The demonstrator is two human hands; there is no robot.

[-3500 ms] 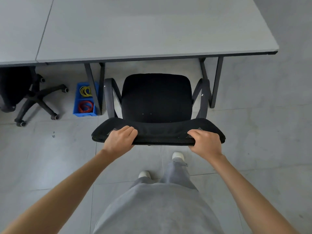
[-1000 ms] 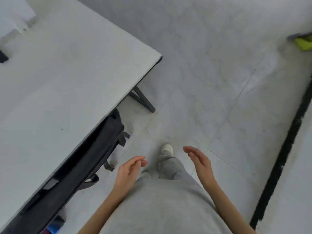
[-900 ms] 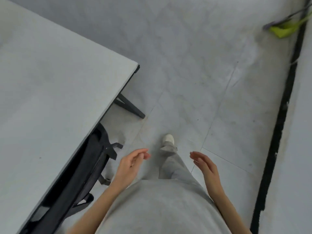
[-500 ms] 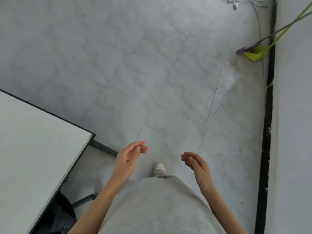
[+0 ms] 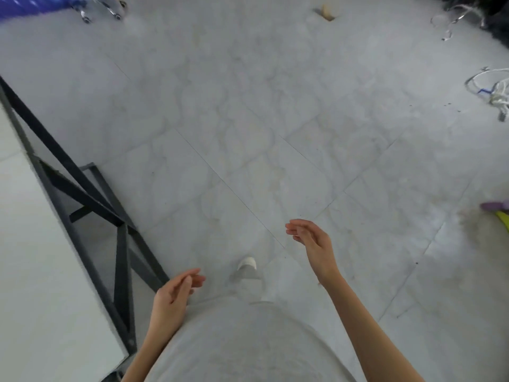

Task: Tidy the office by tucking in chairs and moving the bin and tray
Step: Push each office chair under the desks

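Observation:
My left hand (image 5: 173, 295) hangs in front of my waist, fingers relaxed, holding nothing. My right hand (image 5: 312, 242) floats further forward over the grey tiled floor, fingers loosely extended and empty. A blue chair with chrome castors (image 5: 100, 8) shows only partly at the top left edge, blurred. No bin or tray can be made out in this view. The black chair from before is out of sight.
The white desk's corner (image 5: 41, 271) and its black metal leg frame (image 5: 110, 221) stand close on my left. White cables (image 5: 493, 92) lie on the floor at right, a yellow-green and purple item (image 5: 498, 213) at the right edge. Open tiled floor lies ahead.
I let go of the black chair, which sat tucked under the desk, and turned right. The desk has slid to the left edge and both hands hang empty.

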